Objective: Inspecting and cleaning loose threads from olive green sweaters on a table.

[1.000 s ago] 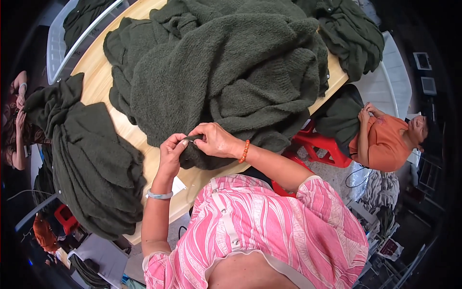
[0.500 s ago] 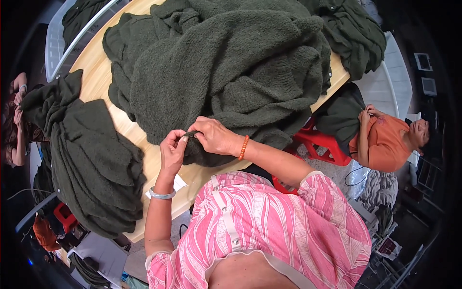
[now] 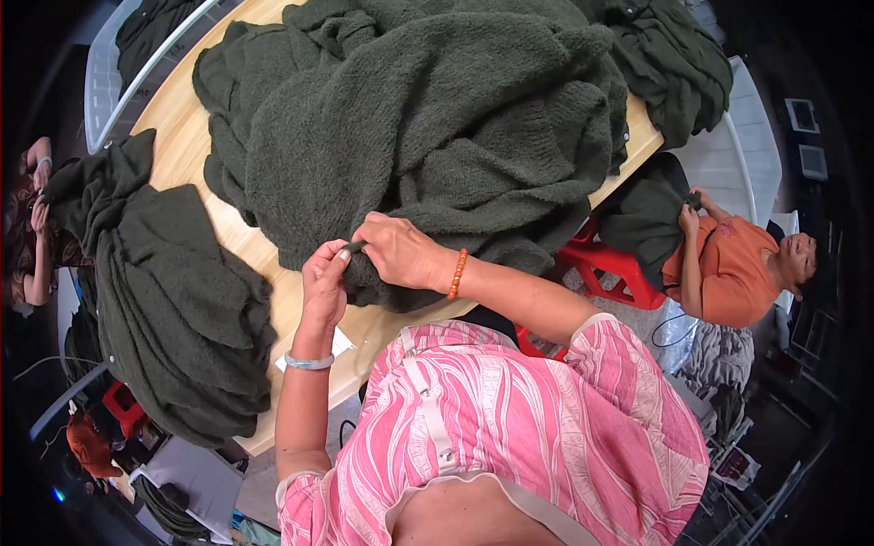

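A large heap of dark green knitwear (image 3: 437, 118) covers the middle of the wooden table. At its near edge my left hand (image 3: 323, 278) pinches a small edge of a dark green knitted garment (image 3: 369, 284) between thumb and fingers. My right hand (image 3: 401, 250) is closed on the same edge, just right of the left one. The two hands almost touch. Whether a needle or thread is in my right fingers is hidden. More of the garment hangs below my hands, toward the table's front edge.
Another dark green knit pile (image 3: 182, 309) lies at the table's left. A white paper (image 3: 341, 343) rests near my left wrist. Beyond the right edge stand a red stool (image 3: 610, 268) and a person in orange (image 3: 728, 264) handling green knitwear. Another person's hands (image 3: 39, 214) work at far left.
Both my hands have shifted slightly up and left, still pinching the garment's edge. The person at right has moved their hands a little apart.
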Demonstrator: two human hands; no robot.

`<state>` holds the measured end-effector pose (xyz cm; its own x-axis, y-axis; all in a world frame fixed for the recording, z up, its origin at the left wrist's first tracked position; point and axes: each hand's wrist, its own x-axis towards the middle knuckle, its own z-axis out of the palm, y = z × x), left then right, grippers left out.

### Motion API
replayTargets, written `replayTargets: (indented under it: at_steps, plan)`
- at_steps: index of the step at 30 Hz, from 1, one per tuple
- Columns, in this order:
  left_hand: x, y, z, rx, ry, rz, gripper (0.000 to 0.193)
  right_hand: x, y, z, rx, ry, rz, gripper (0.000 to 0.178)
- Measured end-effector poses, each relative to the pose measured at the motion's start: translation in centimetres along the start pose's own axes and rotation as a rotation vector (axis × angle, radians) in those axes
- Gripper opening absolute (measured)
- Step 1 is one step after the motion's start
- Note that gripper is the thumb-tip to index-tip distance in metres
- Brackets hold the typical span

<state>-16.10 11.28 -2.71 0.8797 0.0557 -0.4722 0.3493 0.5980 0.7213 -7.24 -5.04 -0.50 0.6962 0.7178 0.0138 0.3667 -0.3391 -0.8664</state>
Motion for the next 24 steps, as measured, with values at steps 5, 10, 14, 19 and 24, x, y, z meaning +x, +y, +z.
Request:
replayTargets:
  at_steps: [5, 10, 14, 19, 24]
  plan:
    - [-0.4, 0.7, 1.0, 0.018, 0.067, 0.001, 0.013, 0.0, -0.1, 0.6, -0.048, 0.016, 0.027, 0.016]
    - [-0.6, 1.2, 1.2, -0.003, 0.045, -0.034, 0.015, -0.4, 0.2, 0.4, 0.066, -0.003, 0.008, 0.015]
    - [-0.5, 0.9, 0.9, -0.043, 0.028, -0.046, 0.016, -0.3, -0.1, 0.4, 0.078, -0.009, 0.015, 0.014]
    - [-0.3, 0.6, 0.8, -0.071, 0.033, -0.081, 0.018, -0.6, -0.5, 0.5, 0.035, 0.028, -0.018, 0.015]
    - [-0.3, 0.8, 0.9, -0.087, 0.008, -0.047, 0.018, -0.4, -0.7, -0.2, 0.234, 0.050, 0.069, 0.015]
